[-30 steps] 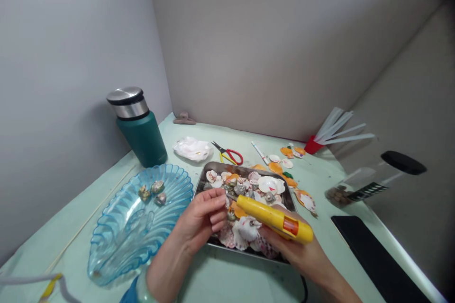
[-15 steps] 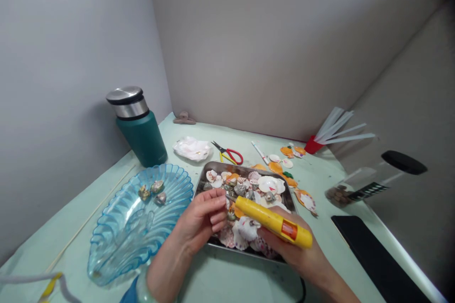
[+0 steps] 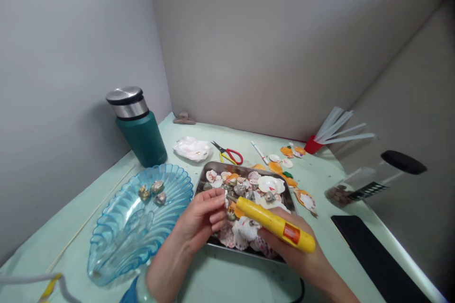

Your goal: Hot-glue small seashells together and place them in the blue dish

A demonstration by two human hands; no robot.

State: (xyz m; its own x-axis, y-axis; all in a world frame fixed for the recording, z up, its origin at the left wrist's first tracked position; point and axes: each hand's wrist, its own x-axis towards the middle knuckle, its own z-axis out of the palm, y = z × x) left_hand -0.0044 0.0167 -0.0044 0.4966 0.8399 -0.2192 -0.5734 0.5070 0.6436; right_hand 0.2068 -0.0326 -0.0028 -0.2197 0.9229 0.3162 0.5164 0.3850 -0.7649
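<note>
My right hand [image 3: 289, 241] is wrapped round a yellow hot glue gun [image 3: 263, 215] with a glowing orange-red switch; its thin metal tip points left. Close to that tip, the thumb and fingers of my left hand [image 3: 204, 218] pinch a small white piece [image 3: 226, 197], perhaps a shell; most of it is hidden. Both hands hover over a metal tray [image 3: 245, 254] filled with seashells [image 3: 245, 229], some white, some orange, some speckled. To the left, a blue shell-shaped plate [image 3: 167, 239] bears three small snail shells [image 3: 157, 186].
A green bottle [image 3: 142, 137] stands back left. Behind the tray lie a white bundle [image 3: 193, 148], red-and-yellow pliers [image 3: 229, 155], a marker [image 3: 260, 152] and orange shells [image 3: 275, 167]. A red cup [image 3: 313, 144] of glue sticks, a clear jar [image 3: 359, 184] and a black slab [image 3: 377, 255] are rightward.
The glue gun has shifted slightly right and down, its tip drawing a little away from my left fingers. More of the white piece shows. My left hand stays put.
</note>
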